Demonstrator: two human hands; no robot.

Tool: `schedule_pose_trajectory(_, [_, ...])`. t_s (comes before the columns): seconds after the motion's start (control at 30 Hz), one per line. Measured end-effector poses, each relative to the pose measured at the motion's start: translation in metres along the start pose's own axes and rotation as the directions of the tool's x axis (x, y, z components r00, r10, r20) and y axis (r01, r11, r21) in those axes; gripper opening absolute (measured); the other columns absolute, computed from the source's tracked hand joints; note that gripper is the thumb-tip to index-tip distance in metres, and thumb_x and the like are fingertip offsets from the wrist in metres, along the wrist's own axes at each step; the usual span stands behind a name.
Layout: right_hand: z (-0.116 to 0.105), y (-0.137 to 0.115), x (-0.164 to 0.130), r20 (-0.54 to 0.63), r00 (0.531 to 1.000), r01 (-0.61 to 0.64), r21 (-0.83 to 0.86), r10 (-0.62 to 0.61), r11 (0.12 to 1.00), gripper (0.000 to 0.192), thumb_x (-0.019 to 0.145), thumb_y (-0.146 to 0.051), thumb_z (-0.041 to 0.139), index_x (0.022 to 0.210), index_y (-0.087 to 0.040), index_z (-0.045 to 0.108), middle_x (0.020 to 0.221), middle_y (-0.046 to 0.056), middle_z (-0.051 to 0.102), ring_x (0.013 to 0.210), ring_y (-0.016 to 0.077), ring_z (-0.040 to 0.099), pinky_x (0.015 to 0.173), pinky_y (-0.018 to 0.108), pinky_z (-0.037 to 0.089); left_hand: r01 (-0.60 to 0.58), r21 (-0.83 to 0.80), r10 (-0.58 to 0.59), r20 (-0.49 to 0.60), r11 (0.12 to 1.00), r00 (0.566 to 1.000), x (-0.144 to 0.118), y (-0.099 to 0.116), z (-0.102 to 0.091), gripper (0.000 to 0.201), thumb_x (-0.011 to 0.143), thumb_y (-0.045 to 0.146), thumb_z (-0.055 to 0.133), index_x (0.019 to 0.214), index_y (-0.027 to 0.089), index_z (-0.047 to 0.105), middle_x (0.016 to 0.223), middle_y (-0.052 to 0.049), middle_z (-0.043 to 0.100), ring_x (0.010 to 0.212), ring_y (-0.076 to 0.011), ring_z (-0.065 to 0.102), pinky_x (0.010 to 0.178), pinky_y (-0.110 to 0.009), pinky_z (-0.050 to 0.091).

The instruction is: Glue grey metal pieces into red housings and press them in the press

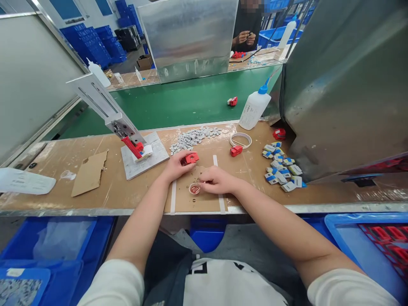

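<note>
Left hand [174,166] pinches a small red plastic block [190,158] above the brown bench [95,187]; right hand [215,180] rests curled beside a shallow round dish [194,188], its fingertip grip hidden, contents indistinct.

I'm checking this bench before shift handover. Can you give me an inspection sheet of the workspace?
Surface: brown workbench, taped square in front of the person.
Job's things: red plastic part in left hand; small round cup by right hand.
Clutter: pile of grey metal pieces, blue-white parts, tape ring, squeeze bottle, cardboard scrap, press fixture.
Fingers: left closed on part; right pinching, contents unclear.
Cables: nothing seen.
Surroundings: green conveyor, blue crates, co-worker's hands.
</note>
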State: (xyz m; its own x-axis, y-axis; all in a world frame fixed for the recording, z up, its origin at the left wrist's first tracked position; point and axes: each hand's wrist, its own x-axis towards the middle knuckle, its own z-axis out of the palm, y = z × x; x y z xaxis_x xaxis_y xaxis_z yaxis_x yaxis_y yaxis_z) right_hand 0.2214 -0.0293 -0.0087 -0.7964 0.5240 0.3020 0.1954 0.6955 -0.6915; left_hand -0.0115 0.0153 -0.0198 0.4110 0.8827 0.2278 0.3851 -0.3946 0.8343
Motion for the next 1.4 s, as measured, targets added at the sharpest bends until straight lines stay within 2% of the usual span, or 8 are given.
schedule_pose_trajectory(0.3, [-0.001, 0.003, 0.002, -0.054, 0.998, 0.038, 0.064, -0.034, 0.997, 0.043, 0.099, -0.032, 0.051, 0.062, -0.021, 0.031, 0.056, -0.007, 0.032, 0.053, 0.0079, 0.030, 0.057, 0.026, 0.023, 0.118, -0.503, -0.147, -0.019, 0.856, 0.989, 0.003, 0.004, -0.005, 0.060, 0.087, 0.040, 0.080, 0.140, 0.025, 0.056, 0.135, -0.012, 0.065, 0.111, -0.0255, 0.072, 0.088, -0.036, 0.062])
schedule_pose_trajectory(0.57, [-0.004, 0.002, 0.003, -0.109, 0.994, 0.010, 0.130, 0.004, 0.991, 0.045, 0.099, -0.033, 0.051, 0.062, -0.022, 0.027, 0.056, -0.007, 0.029, 0.053, 0.0087, 0.028, 0.056, 0.026, 0.024, 0.111, -0.515, -0.122, 0.013, 0.850, 0.992, 0.001, 0.008, -0.003, 0.055, 0.084, 0.038, 0.086, 0.128, 0.026, 0.055, 0.141, -0.011, 0.065, 0.131, -0.0275, 0.065, 0.102, -0.039, 0.058])
schedule_pose_trajectory(0.67, [-0.004, 0.001, 0.004, -0.077, 0.997, 0.021, 0.123, -0.011, 0.992, 0.044, 0.098, -0.033, 0.051, 0.062, -0.022, 0.028, 0.056, -0.007, 0.029, 0.053, 0.0089, 0.029, 0.056, 0.027, 0.024, 0.152, -0.539, -0.160, 0.032, 0.829, 0.987, 0.001, 0.010, -0.003, 0.055, 0.085, 0.039, 0.084, 0.127, 0.026, 0.052, 0.144, -0.011, 0.065, 0.124, -0.0244, 0.068, 0.096, -0.036, 0.059])
schedule_pose_trajectory(0.83, [-0.003, 0.001, 0.005, -0.081, 0.997, 0.010, 0.150, 0.002, 0.989, 0.044, 0.097, -0.031, 0.052, 0.062, -0.022, 0.028, 0.055, -0.007, 0.027, 0.053, 0.0080, 0.027, 0.056, 0.026, 0.024, 0.288, -0.685, -0.291, 0.115, 0.669, 0.950, 0.002, 0.016, -0.006, 0.053, 0.088, 0.038, 0.076, 0.131, 0.028, 0.046, 0.137, -0.011, 0.070, 0.096, -0.0186, 0.074, 0.074, -0.029, 0.057])
schedule_pose_trajectory(1.0, [-0.004, 0.003, 0.006, -0.129, 0.991, -0.005, 0.221, 0.035, 0.975, 0.046, 0.097, -0.034, 0.054, 0.060, -0.021, 0.030, 0.056, -0.007, 0.027, 0.053, 0.0073, 0.027, 0.054, 0.025, 0.024, 0.283, -0.754, -0.308, 0.112, 0.593, 0.945, 0.005, 0.017, -0.010, 0.049, 0.089, 0.038, 0.076, 0.129, 0.028, 0.049, 0.134, -0.010, 0.071, 0.088, -0.0144, 0.070, 0.067, -0.024, 0.053])
schedule_pose_trajectory(1.1, [-0.005, 0.005, 0.005, -0.161, 0.984, -0.030, 0.259, 0.073, 0.965, 0.047, 0.098, -0.040, 0.055, 0.060, -0.021, 0.033, 0.056, -0.007, 0.027, 0.053, 0.0077, 0.027, 0.054, 0.025, 0.024, 0.265, -0.725, -0.298, 0.086, 0.636, 0.951, 0.005, 0.013, -0.009, 0.041, 0.093, 0.051, 0.071, 0.121, 0.026, 0.056, 0.131, -0.010, 0.071, 0.091, -0.0155, 0.070, 0.068, -0.025, 0.054])
schedule_pose_trajectory(1.23, [-0.008, 0.008, 0.002, -0.264, 0.955, -0.051, 0.292, 0.132, 0.955, 0.049, 0.097, -0.046, 0.056, 0.060, -0.022, 0.035, 0.055, -0.006, 0.028, 0.052, 0.0085, 0.027, 0.053, 0.026, 0.025, 0.224, -0.536, -0.221, 0.070, 0.814, 0.973, 0.002, 0.009, -0.004, 0.040, 0.085, 0.046, 0.084, 0.109, 0.020, 0.066, 0.121, -0.009, 0.072, 0.107, -0.0199, 0.069, 0.089, -0.033, 0.060])
schedule_pose_trajectory(1.4, [-0.010, 0.014, 0.001, -0.553, 0.777, -0.147, 0.306, 0.301, 0.941, 0.048, 0.094, -0.046, 0.055, 0.058, -0.022, 0.034, 0.056, -0.004, 0.032, 0.055, 0.0104, 0.030, 0.056, 0.027, 0.027, 0.210, -0.469, -0.177, 0.115, 0.858, 0.977, -0.002, 0.010, 0.002, 0.071, 0.075, 0.029, 0.094, 0.136, 0.023, 0.059, 0.128, -0.010, 0.069, 0.112, -0.0232, 0.072, 0.108, -0.045, 0.057])
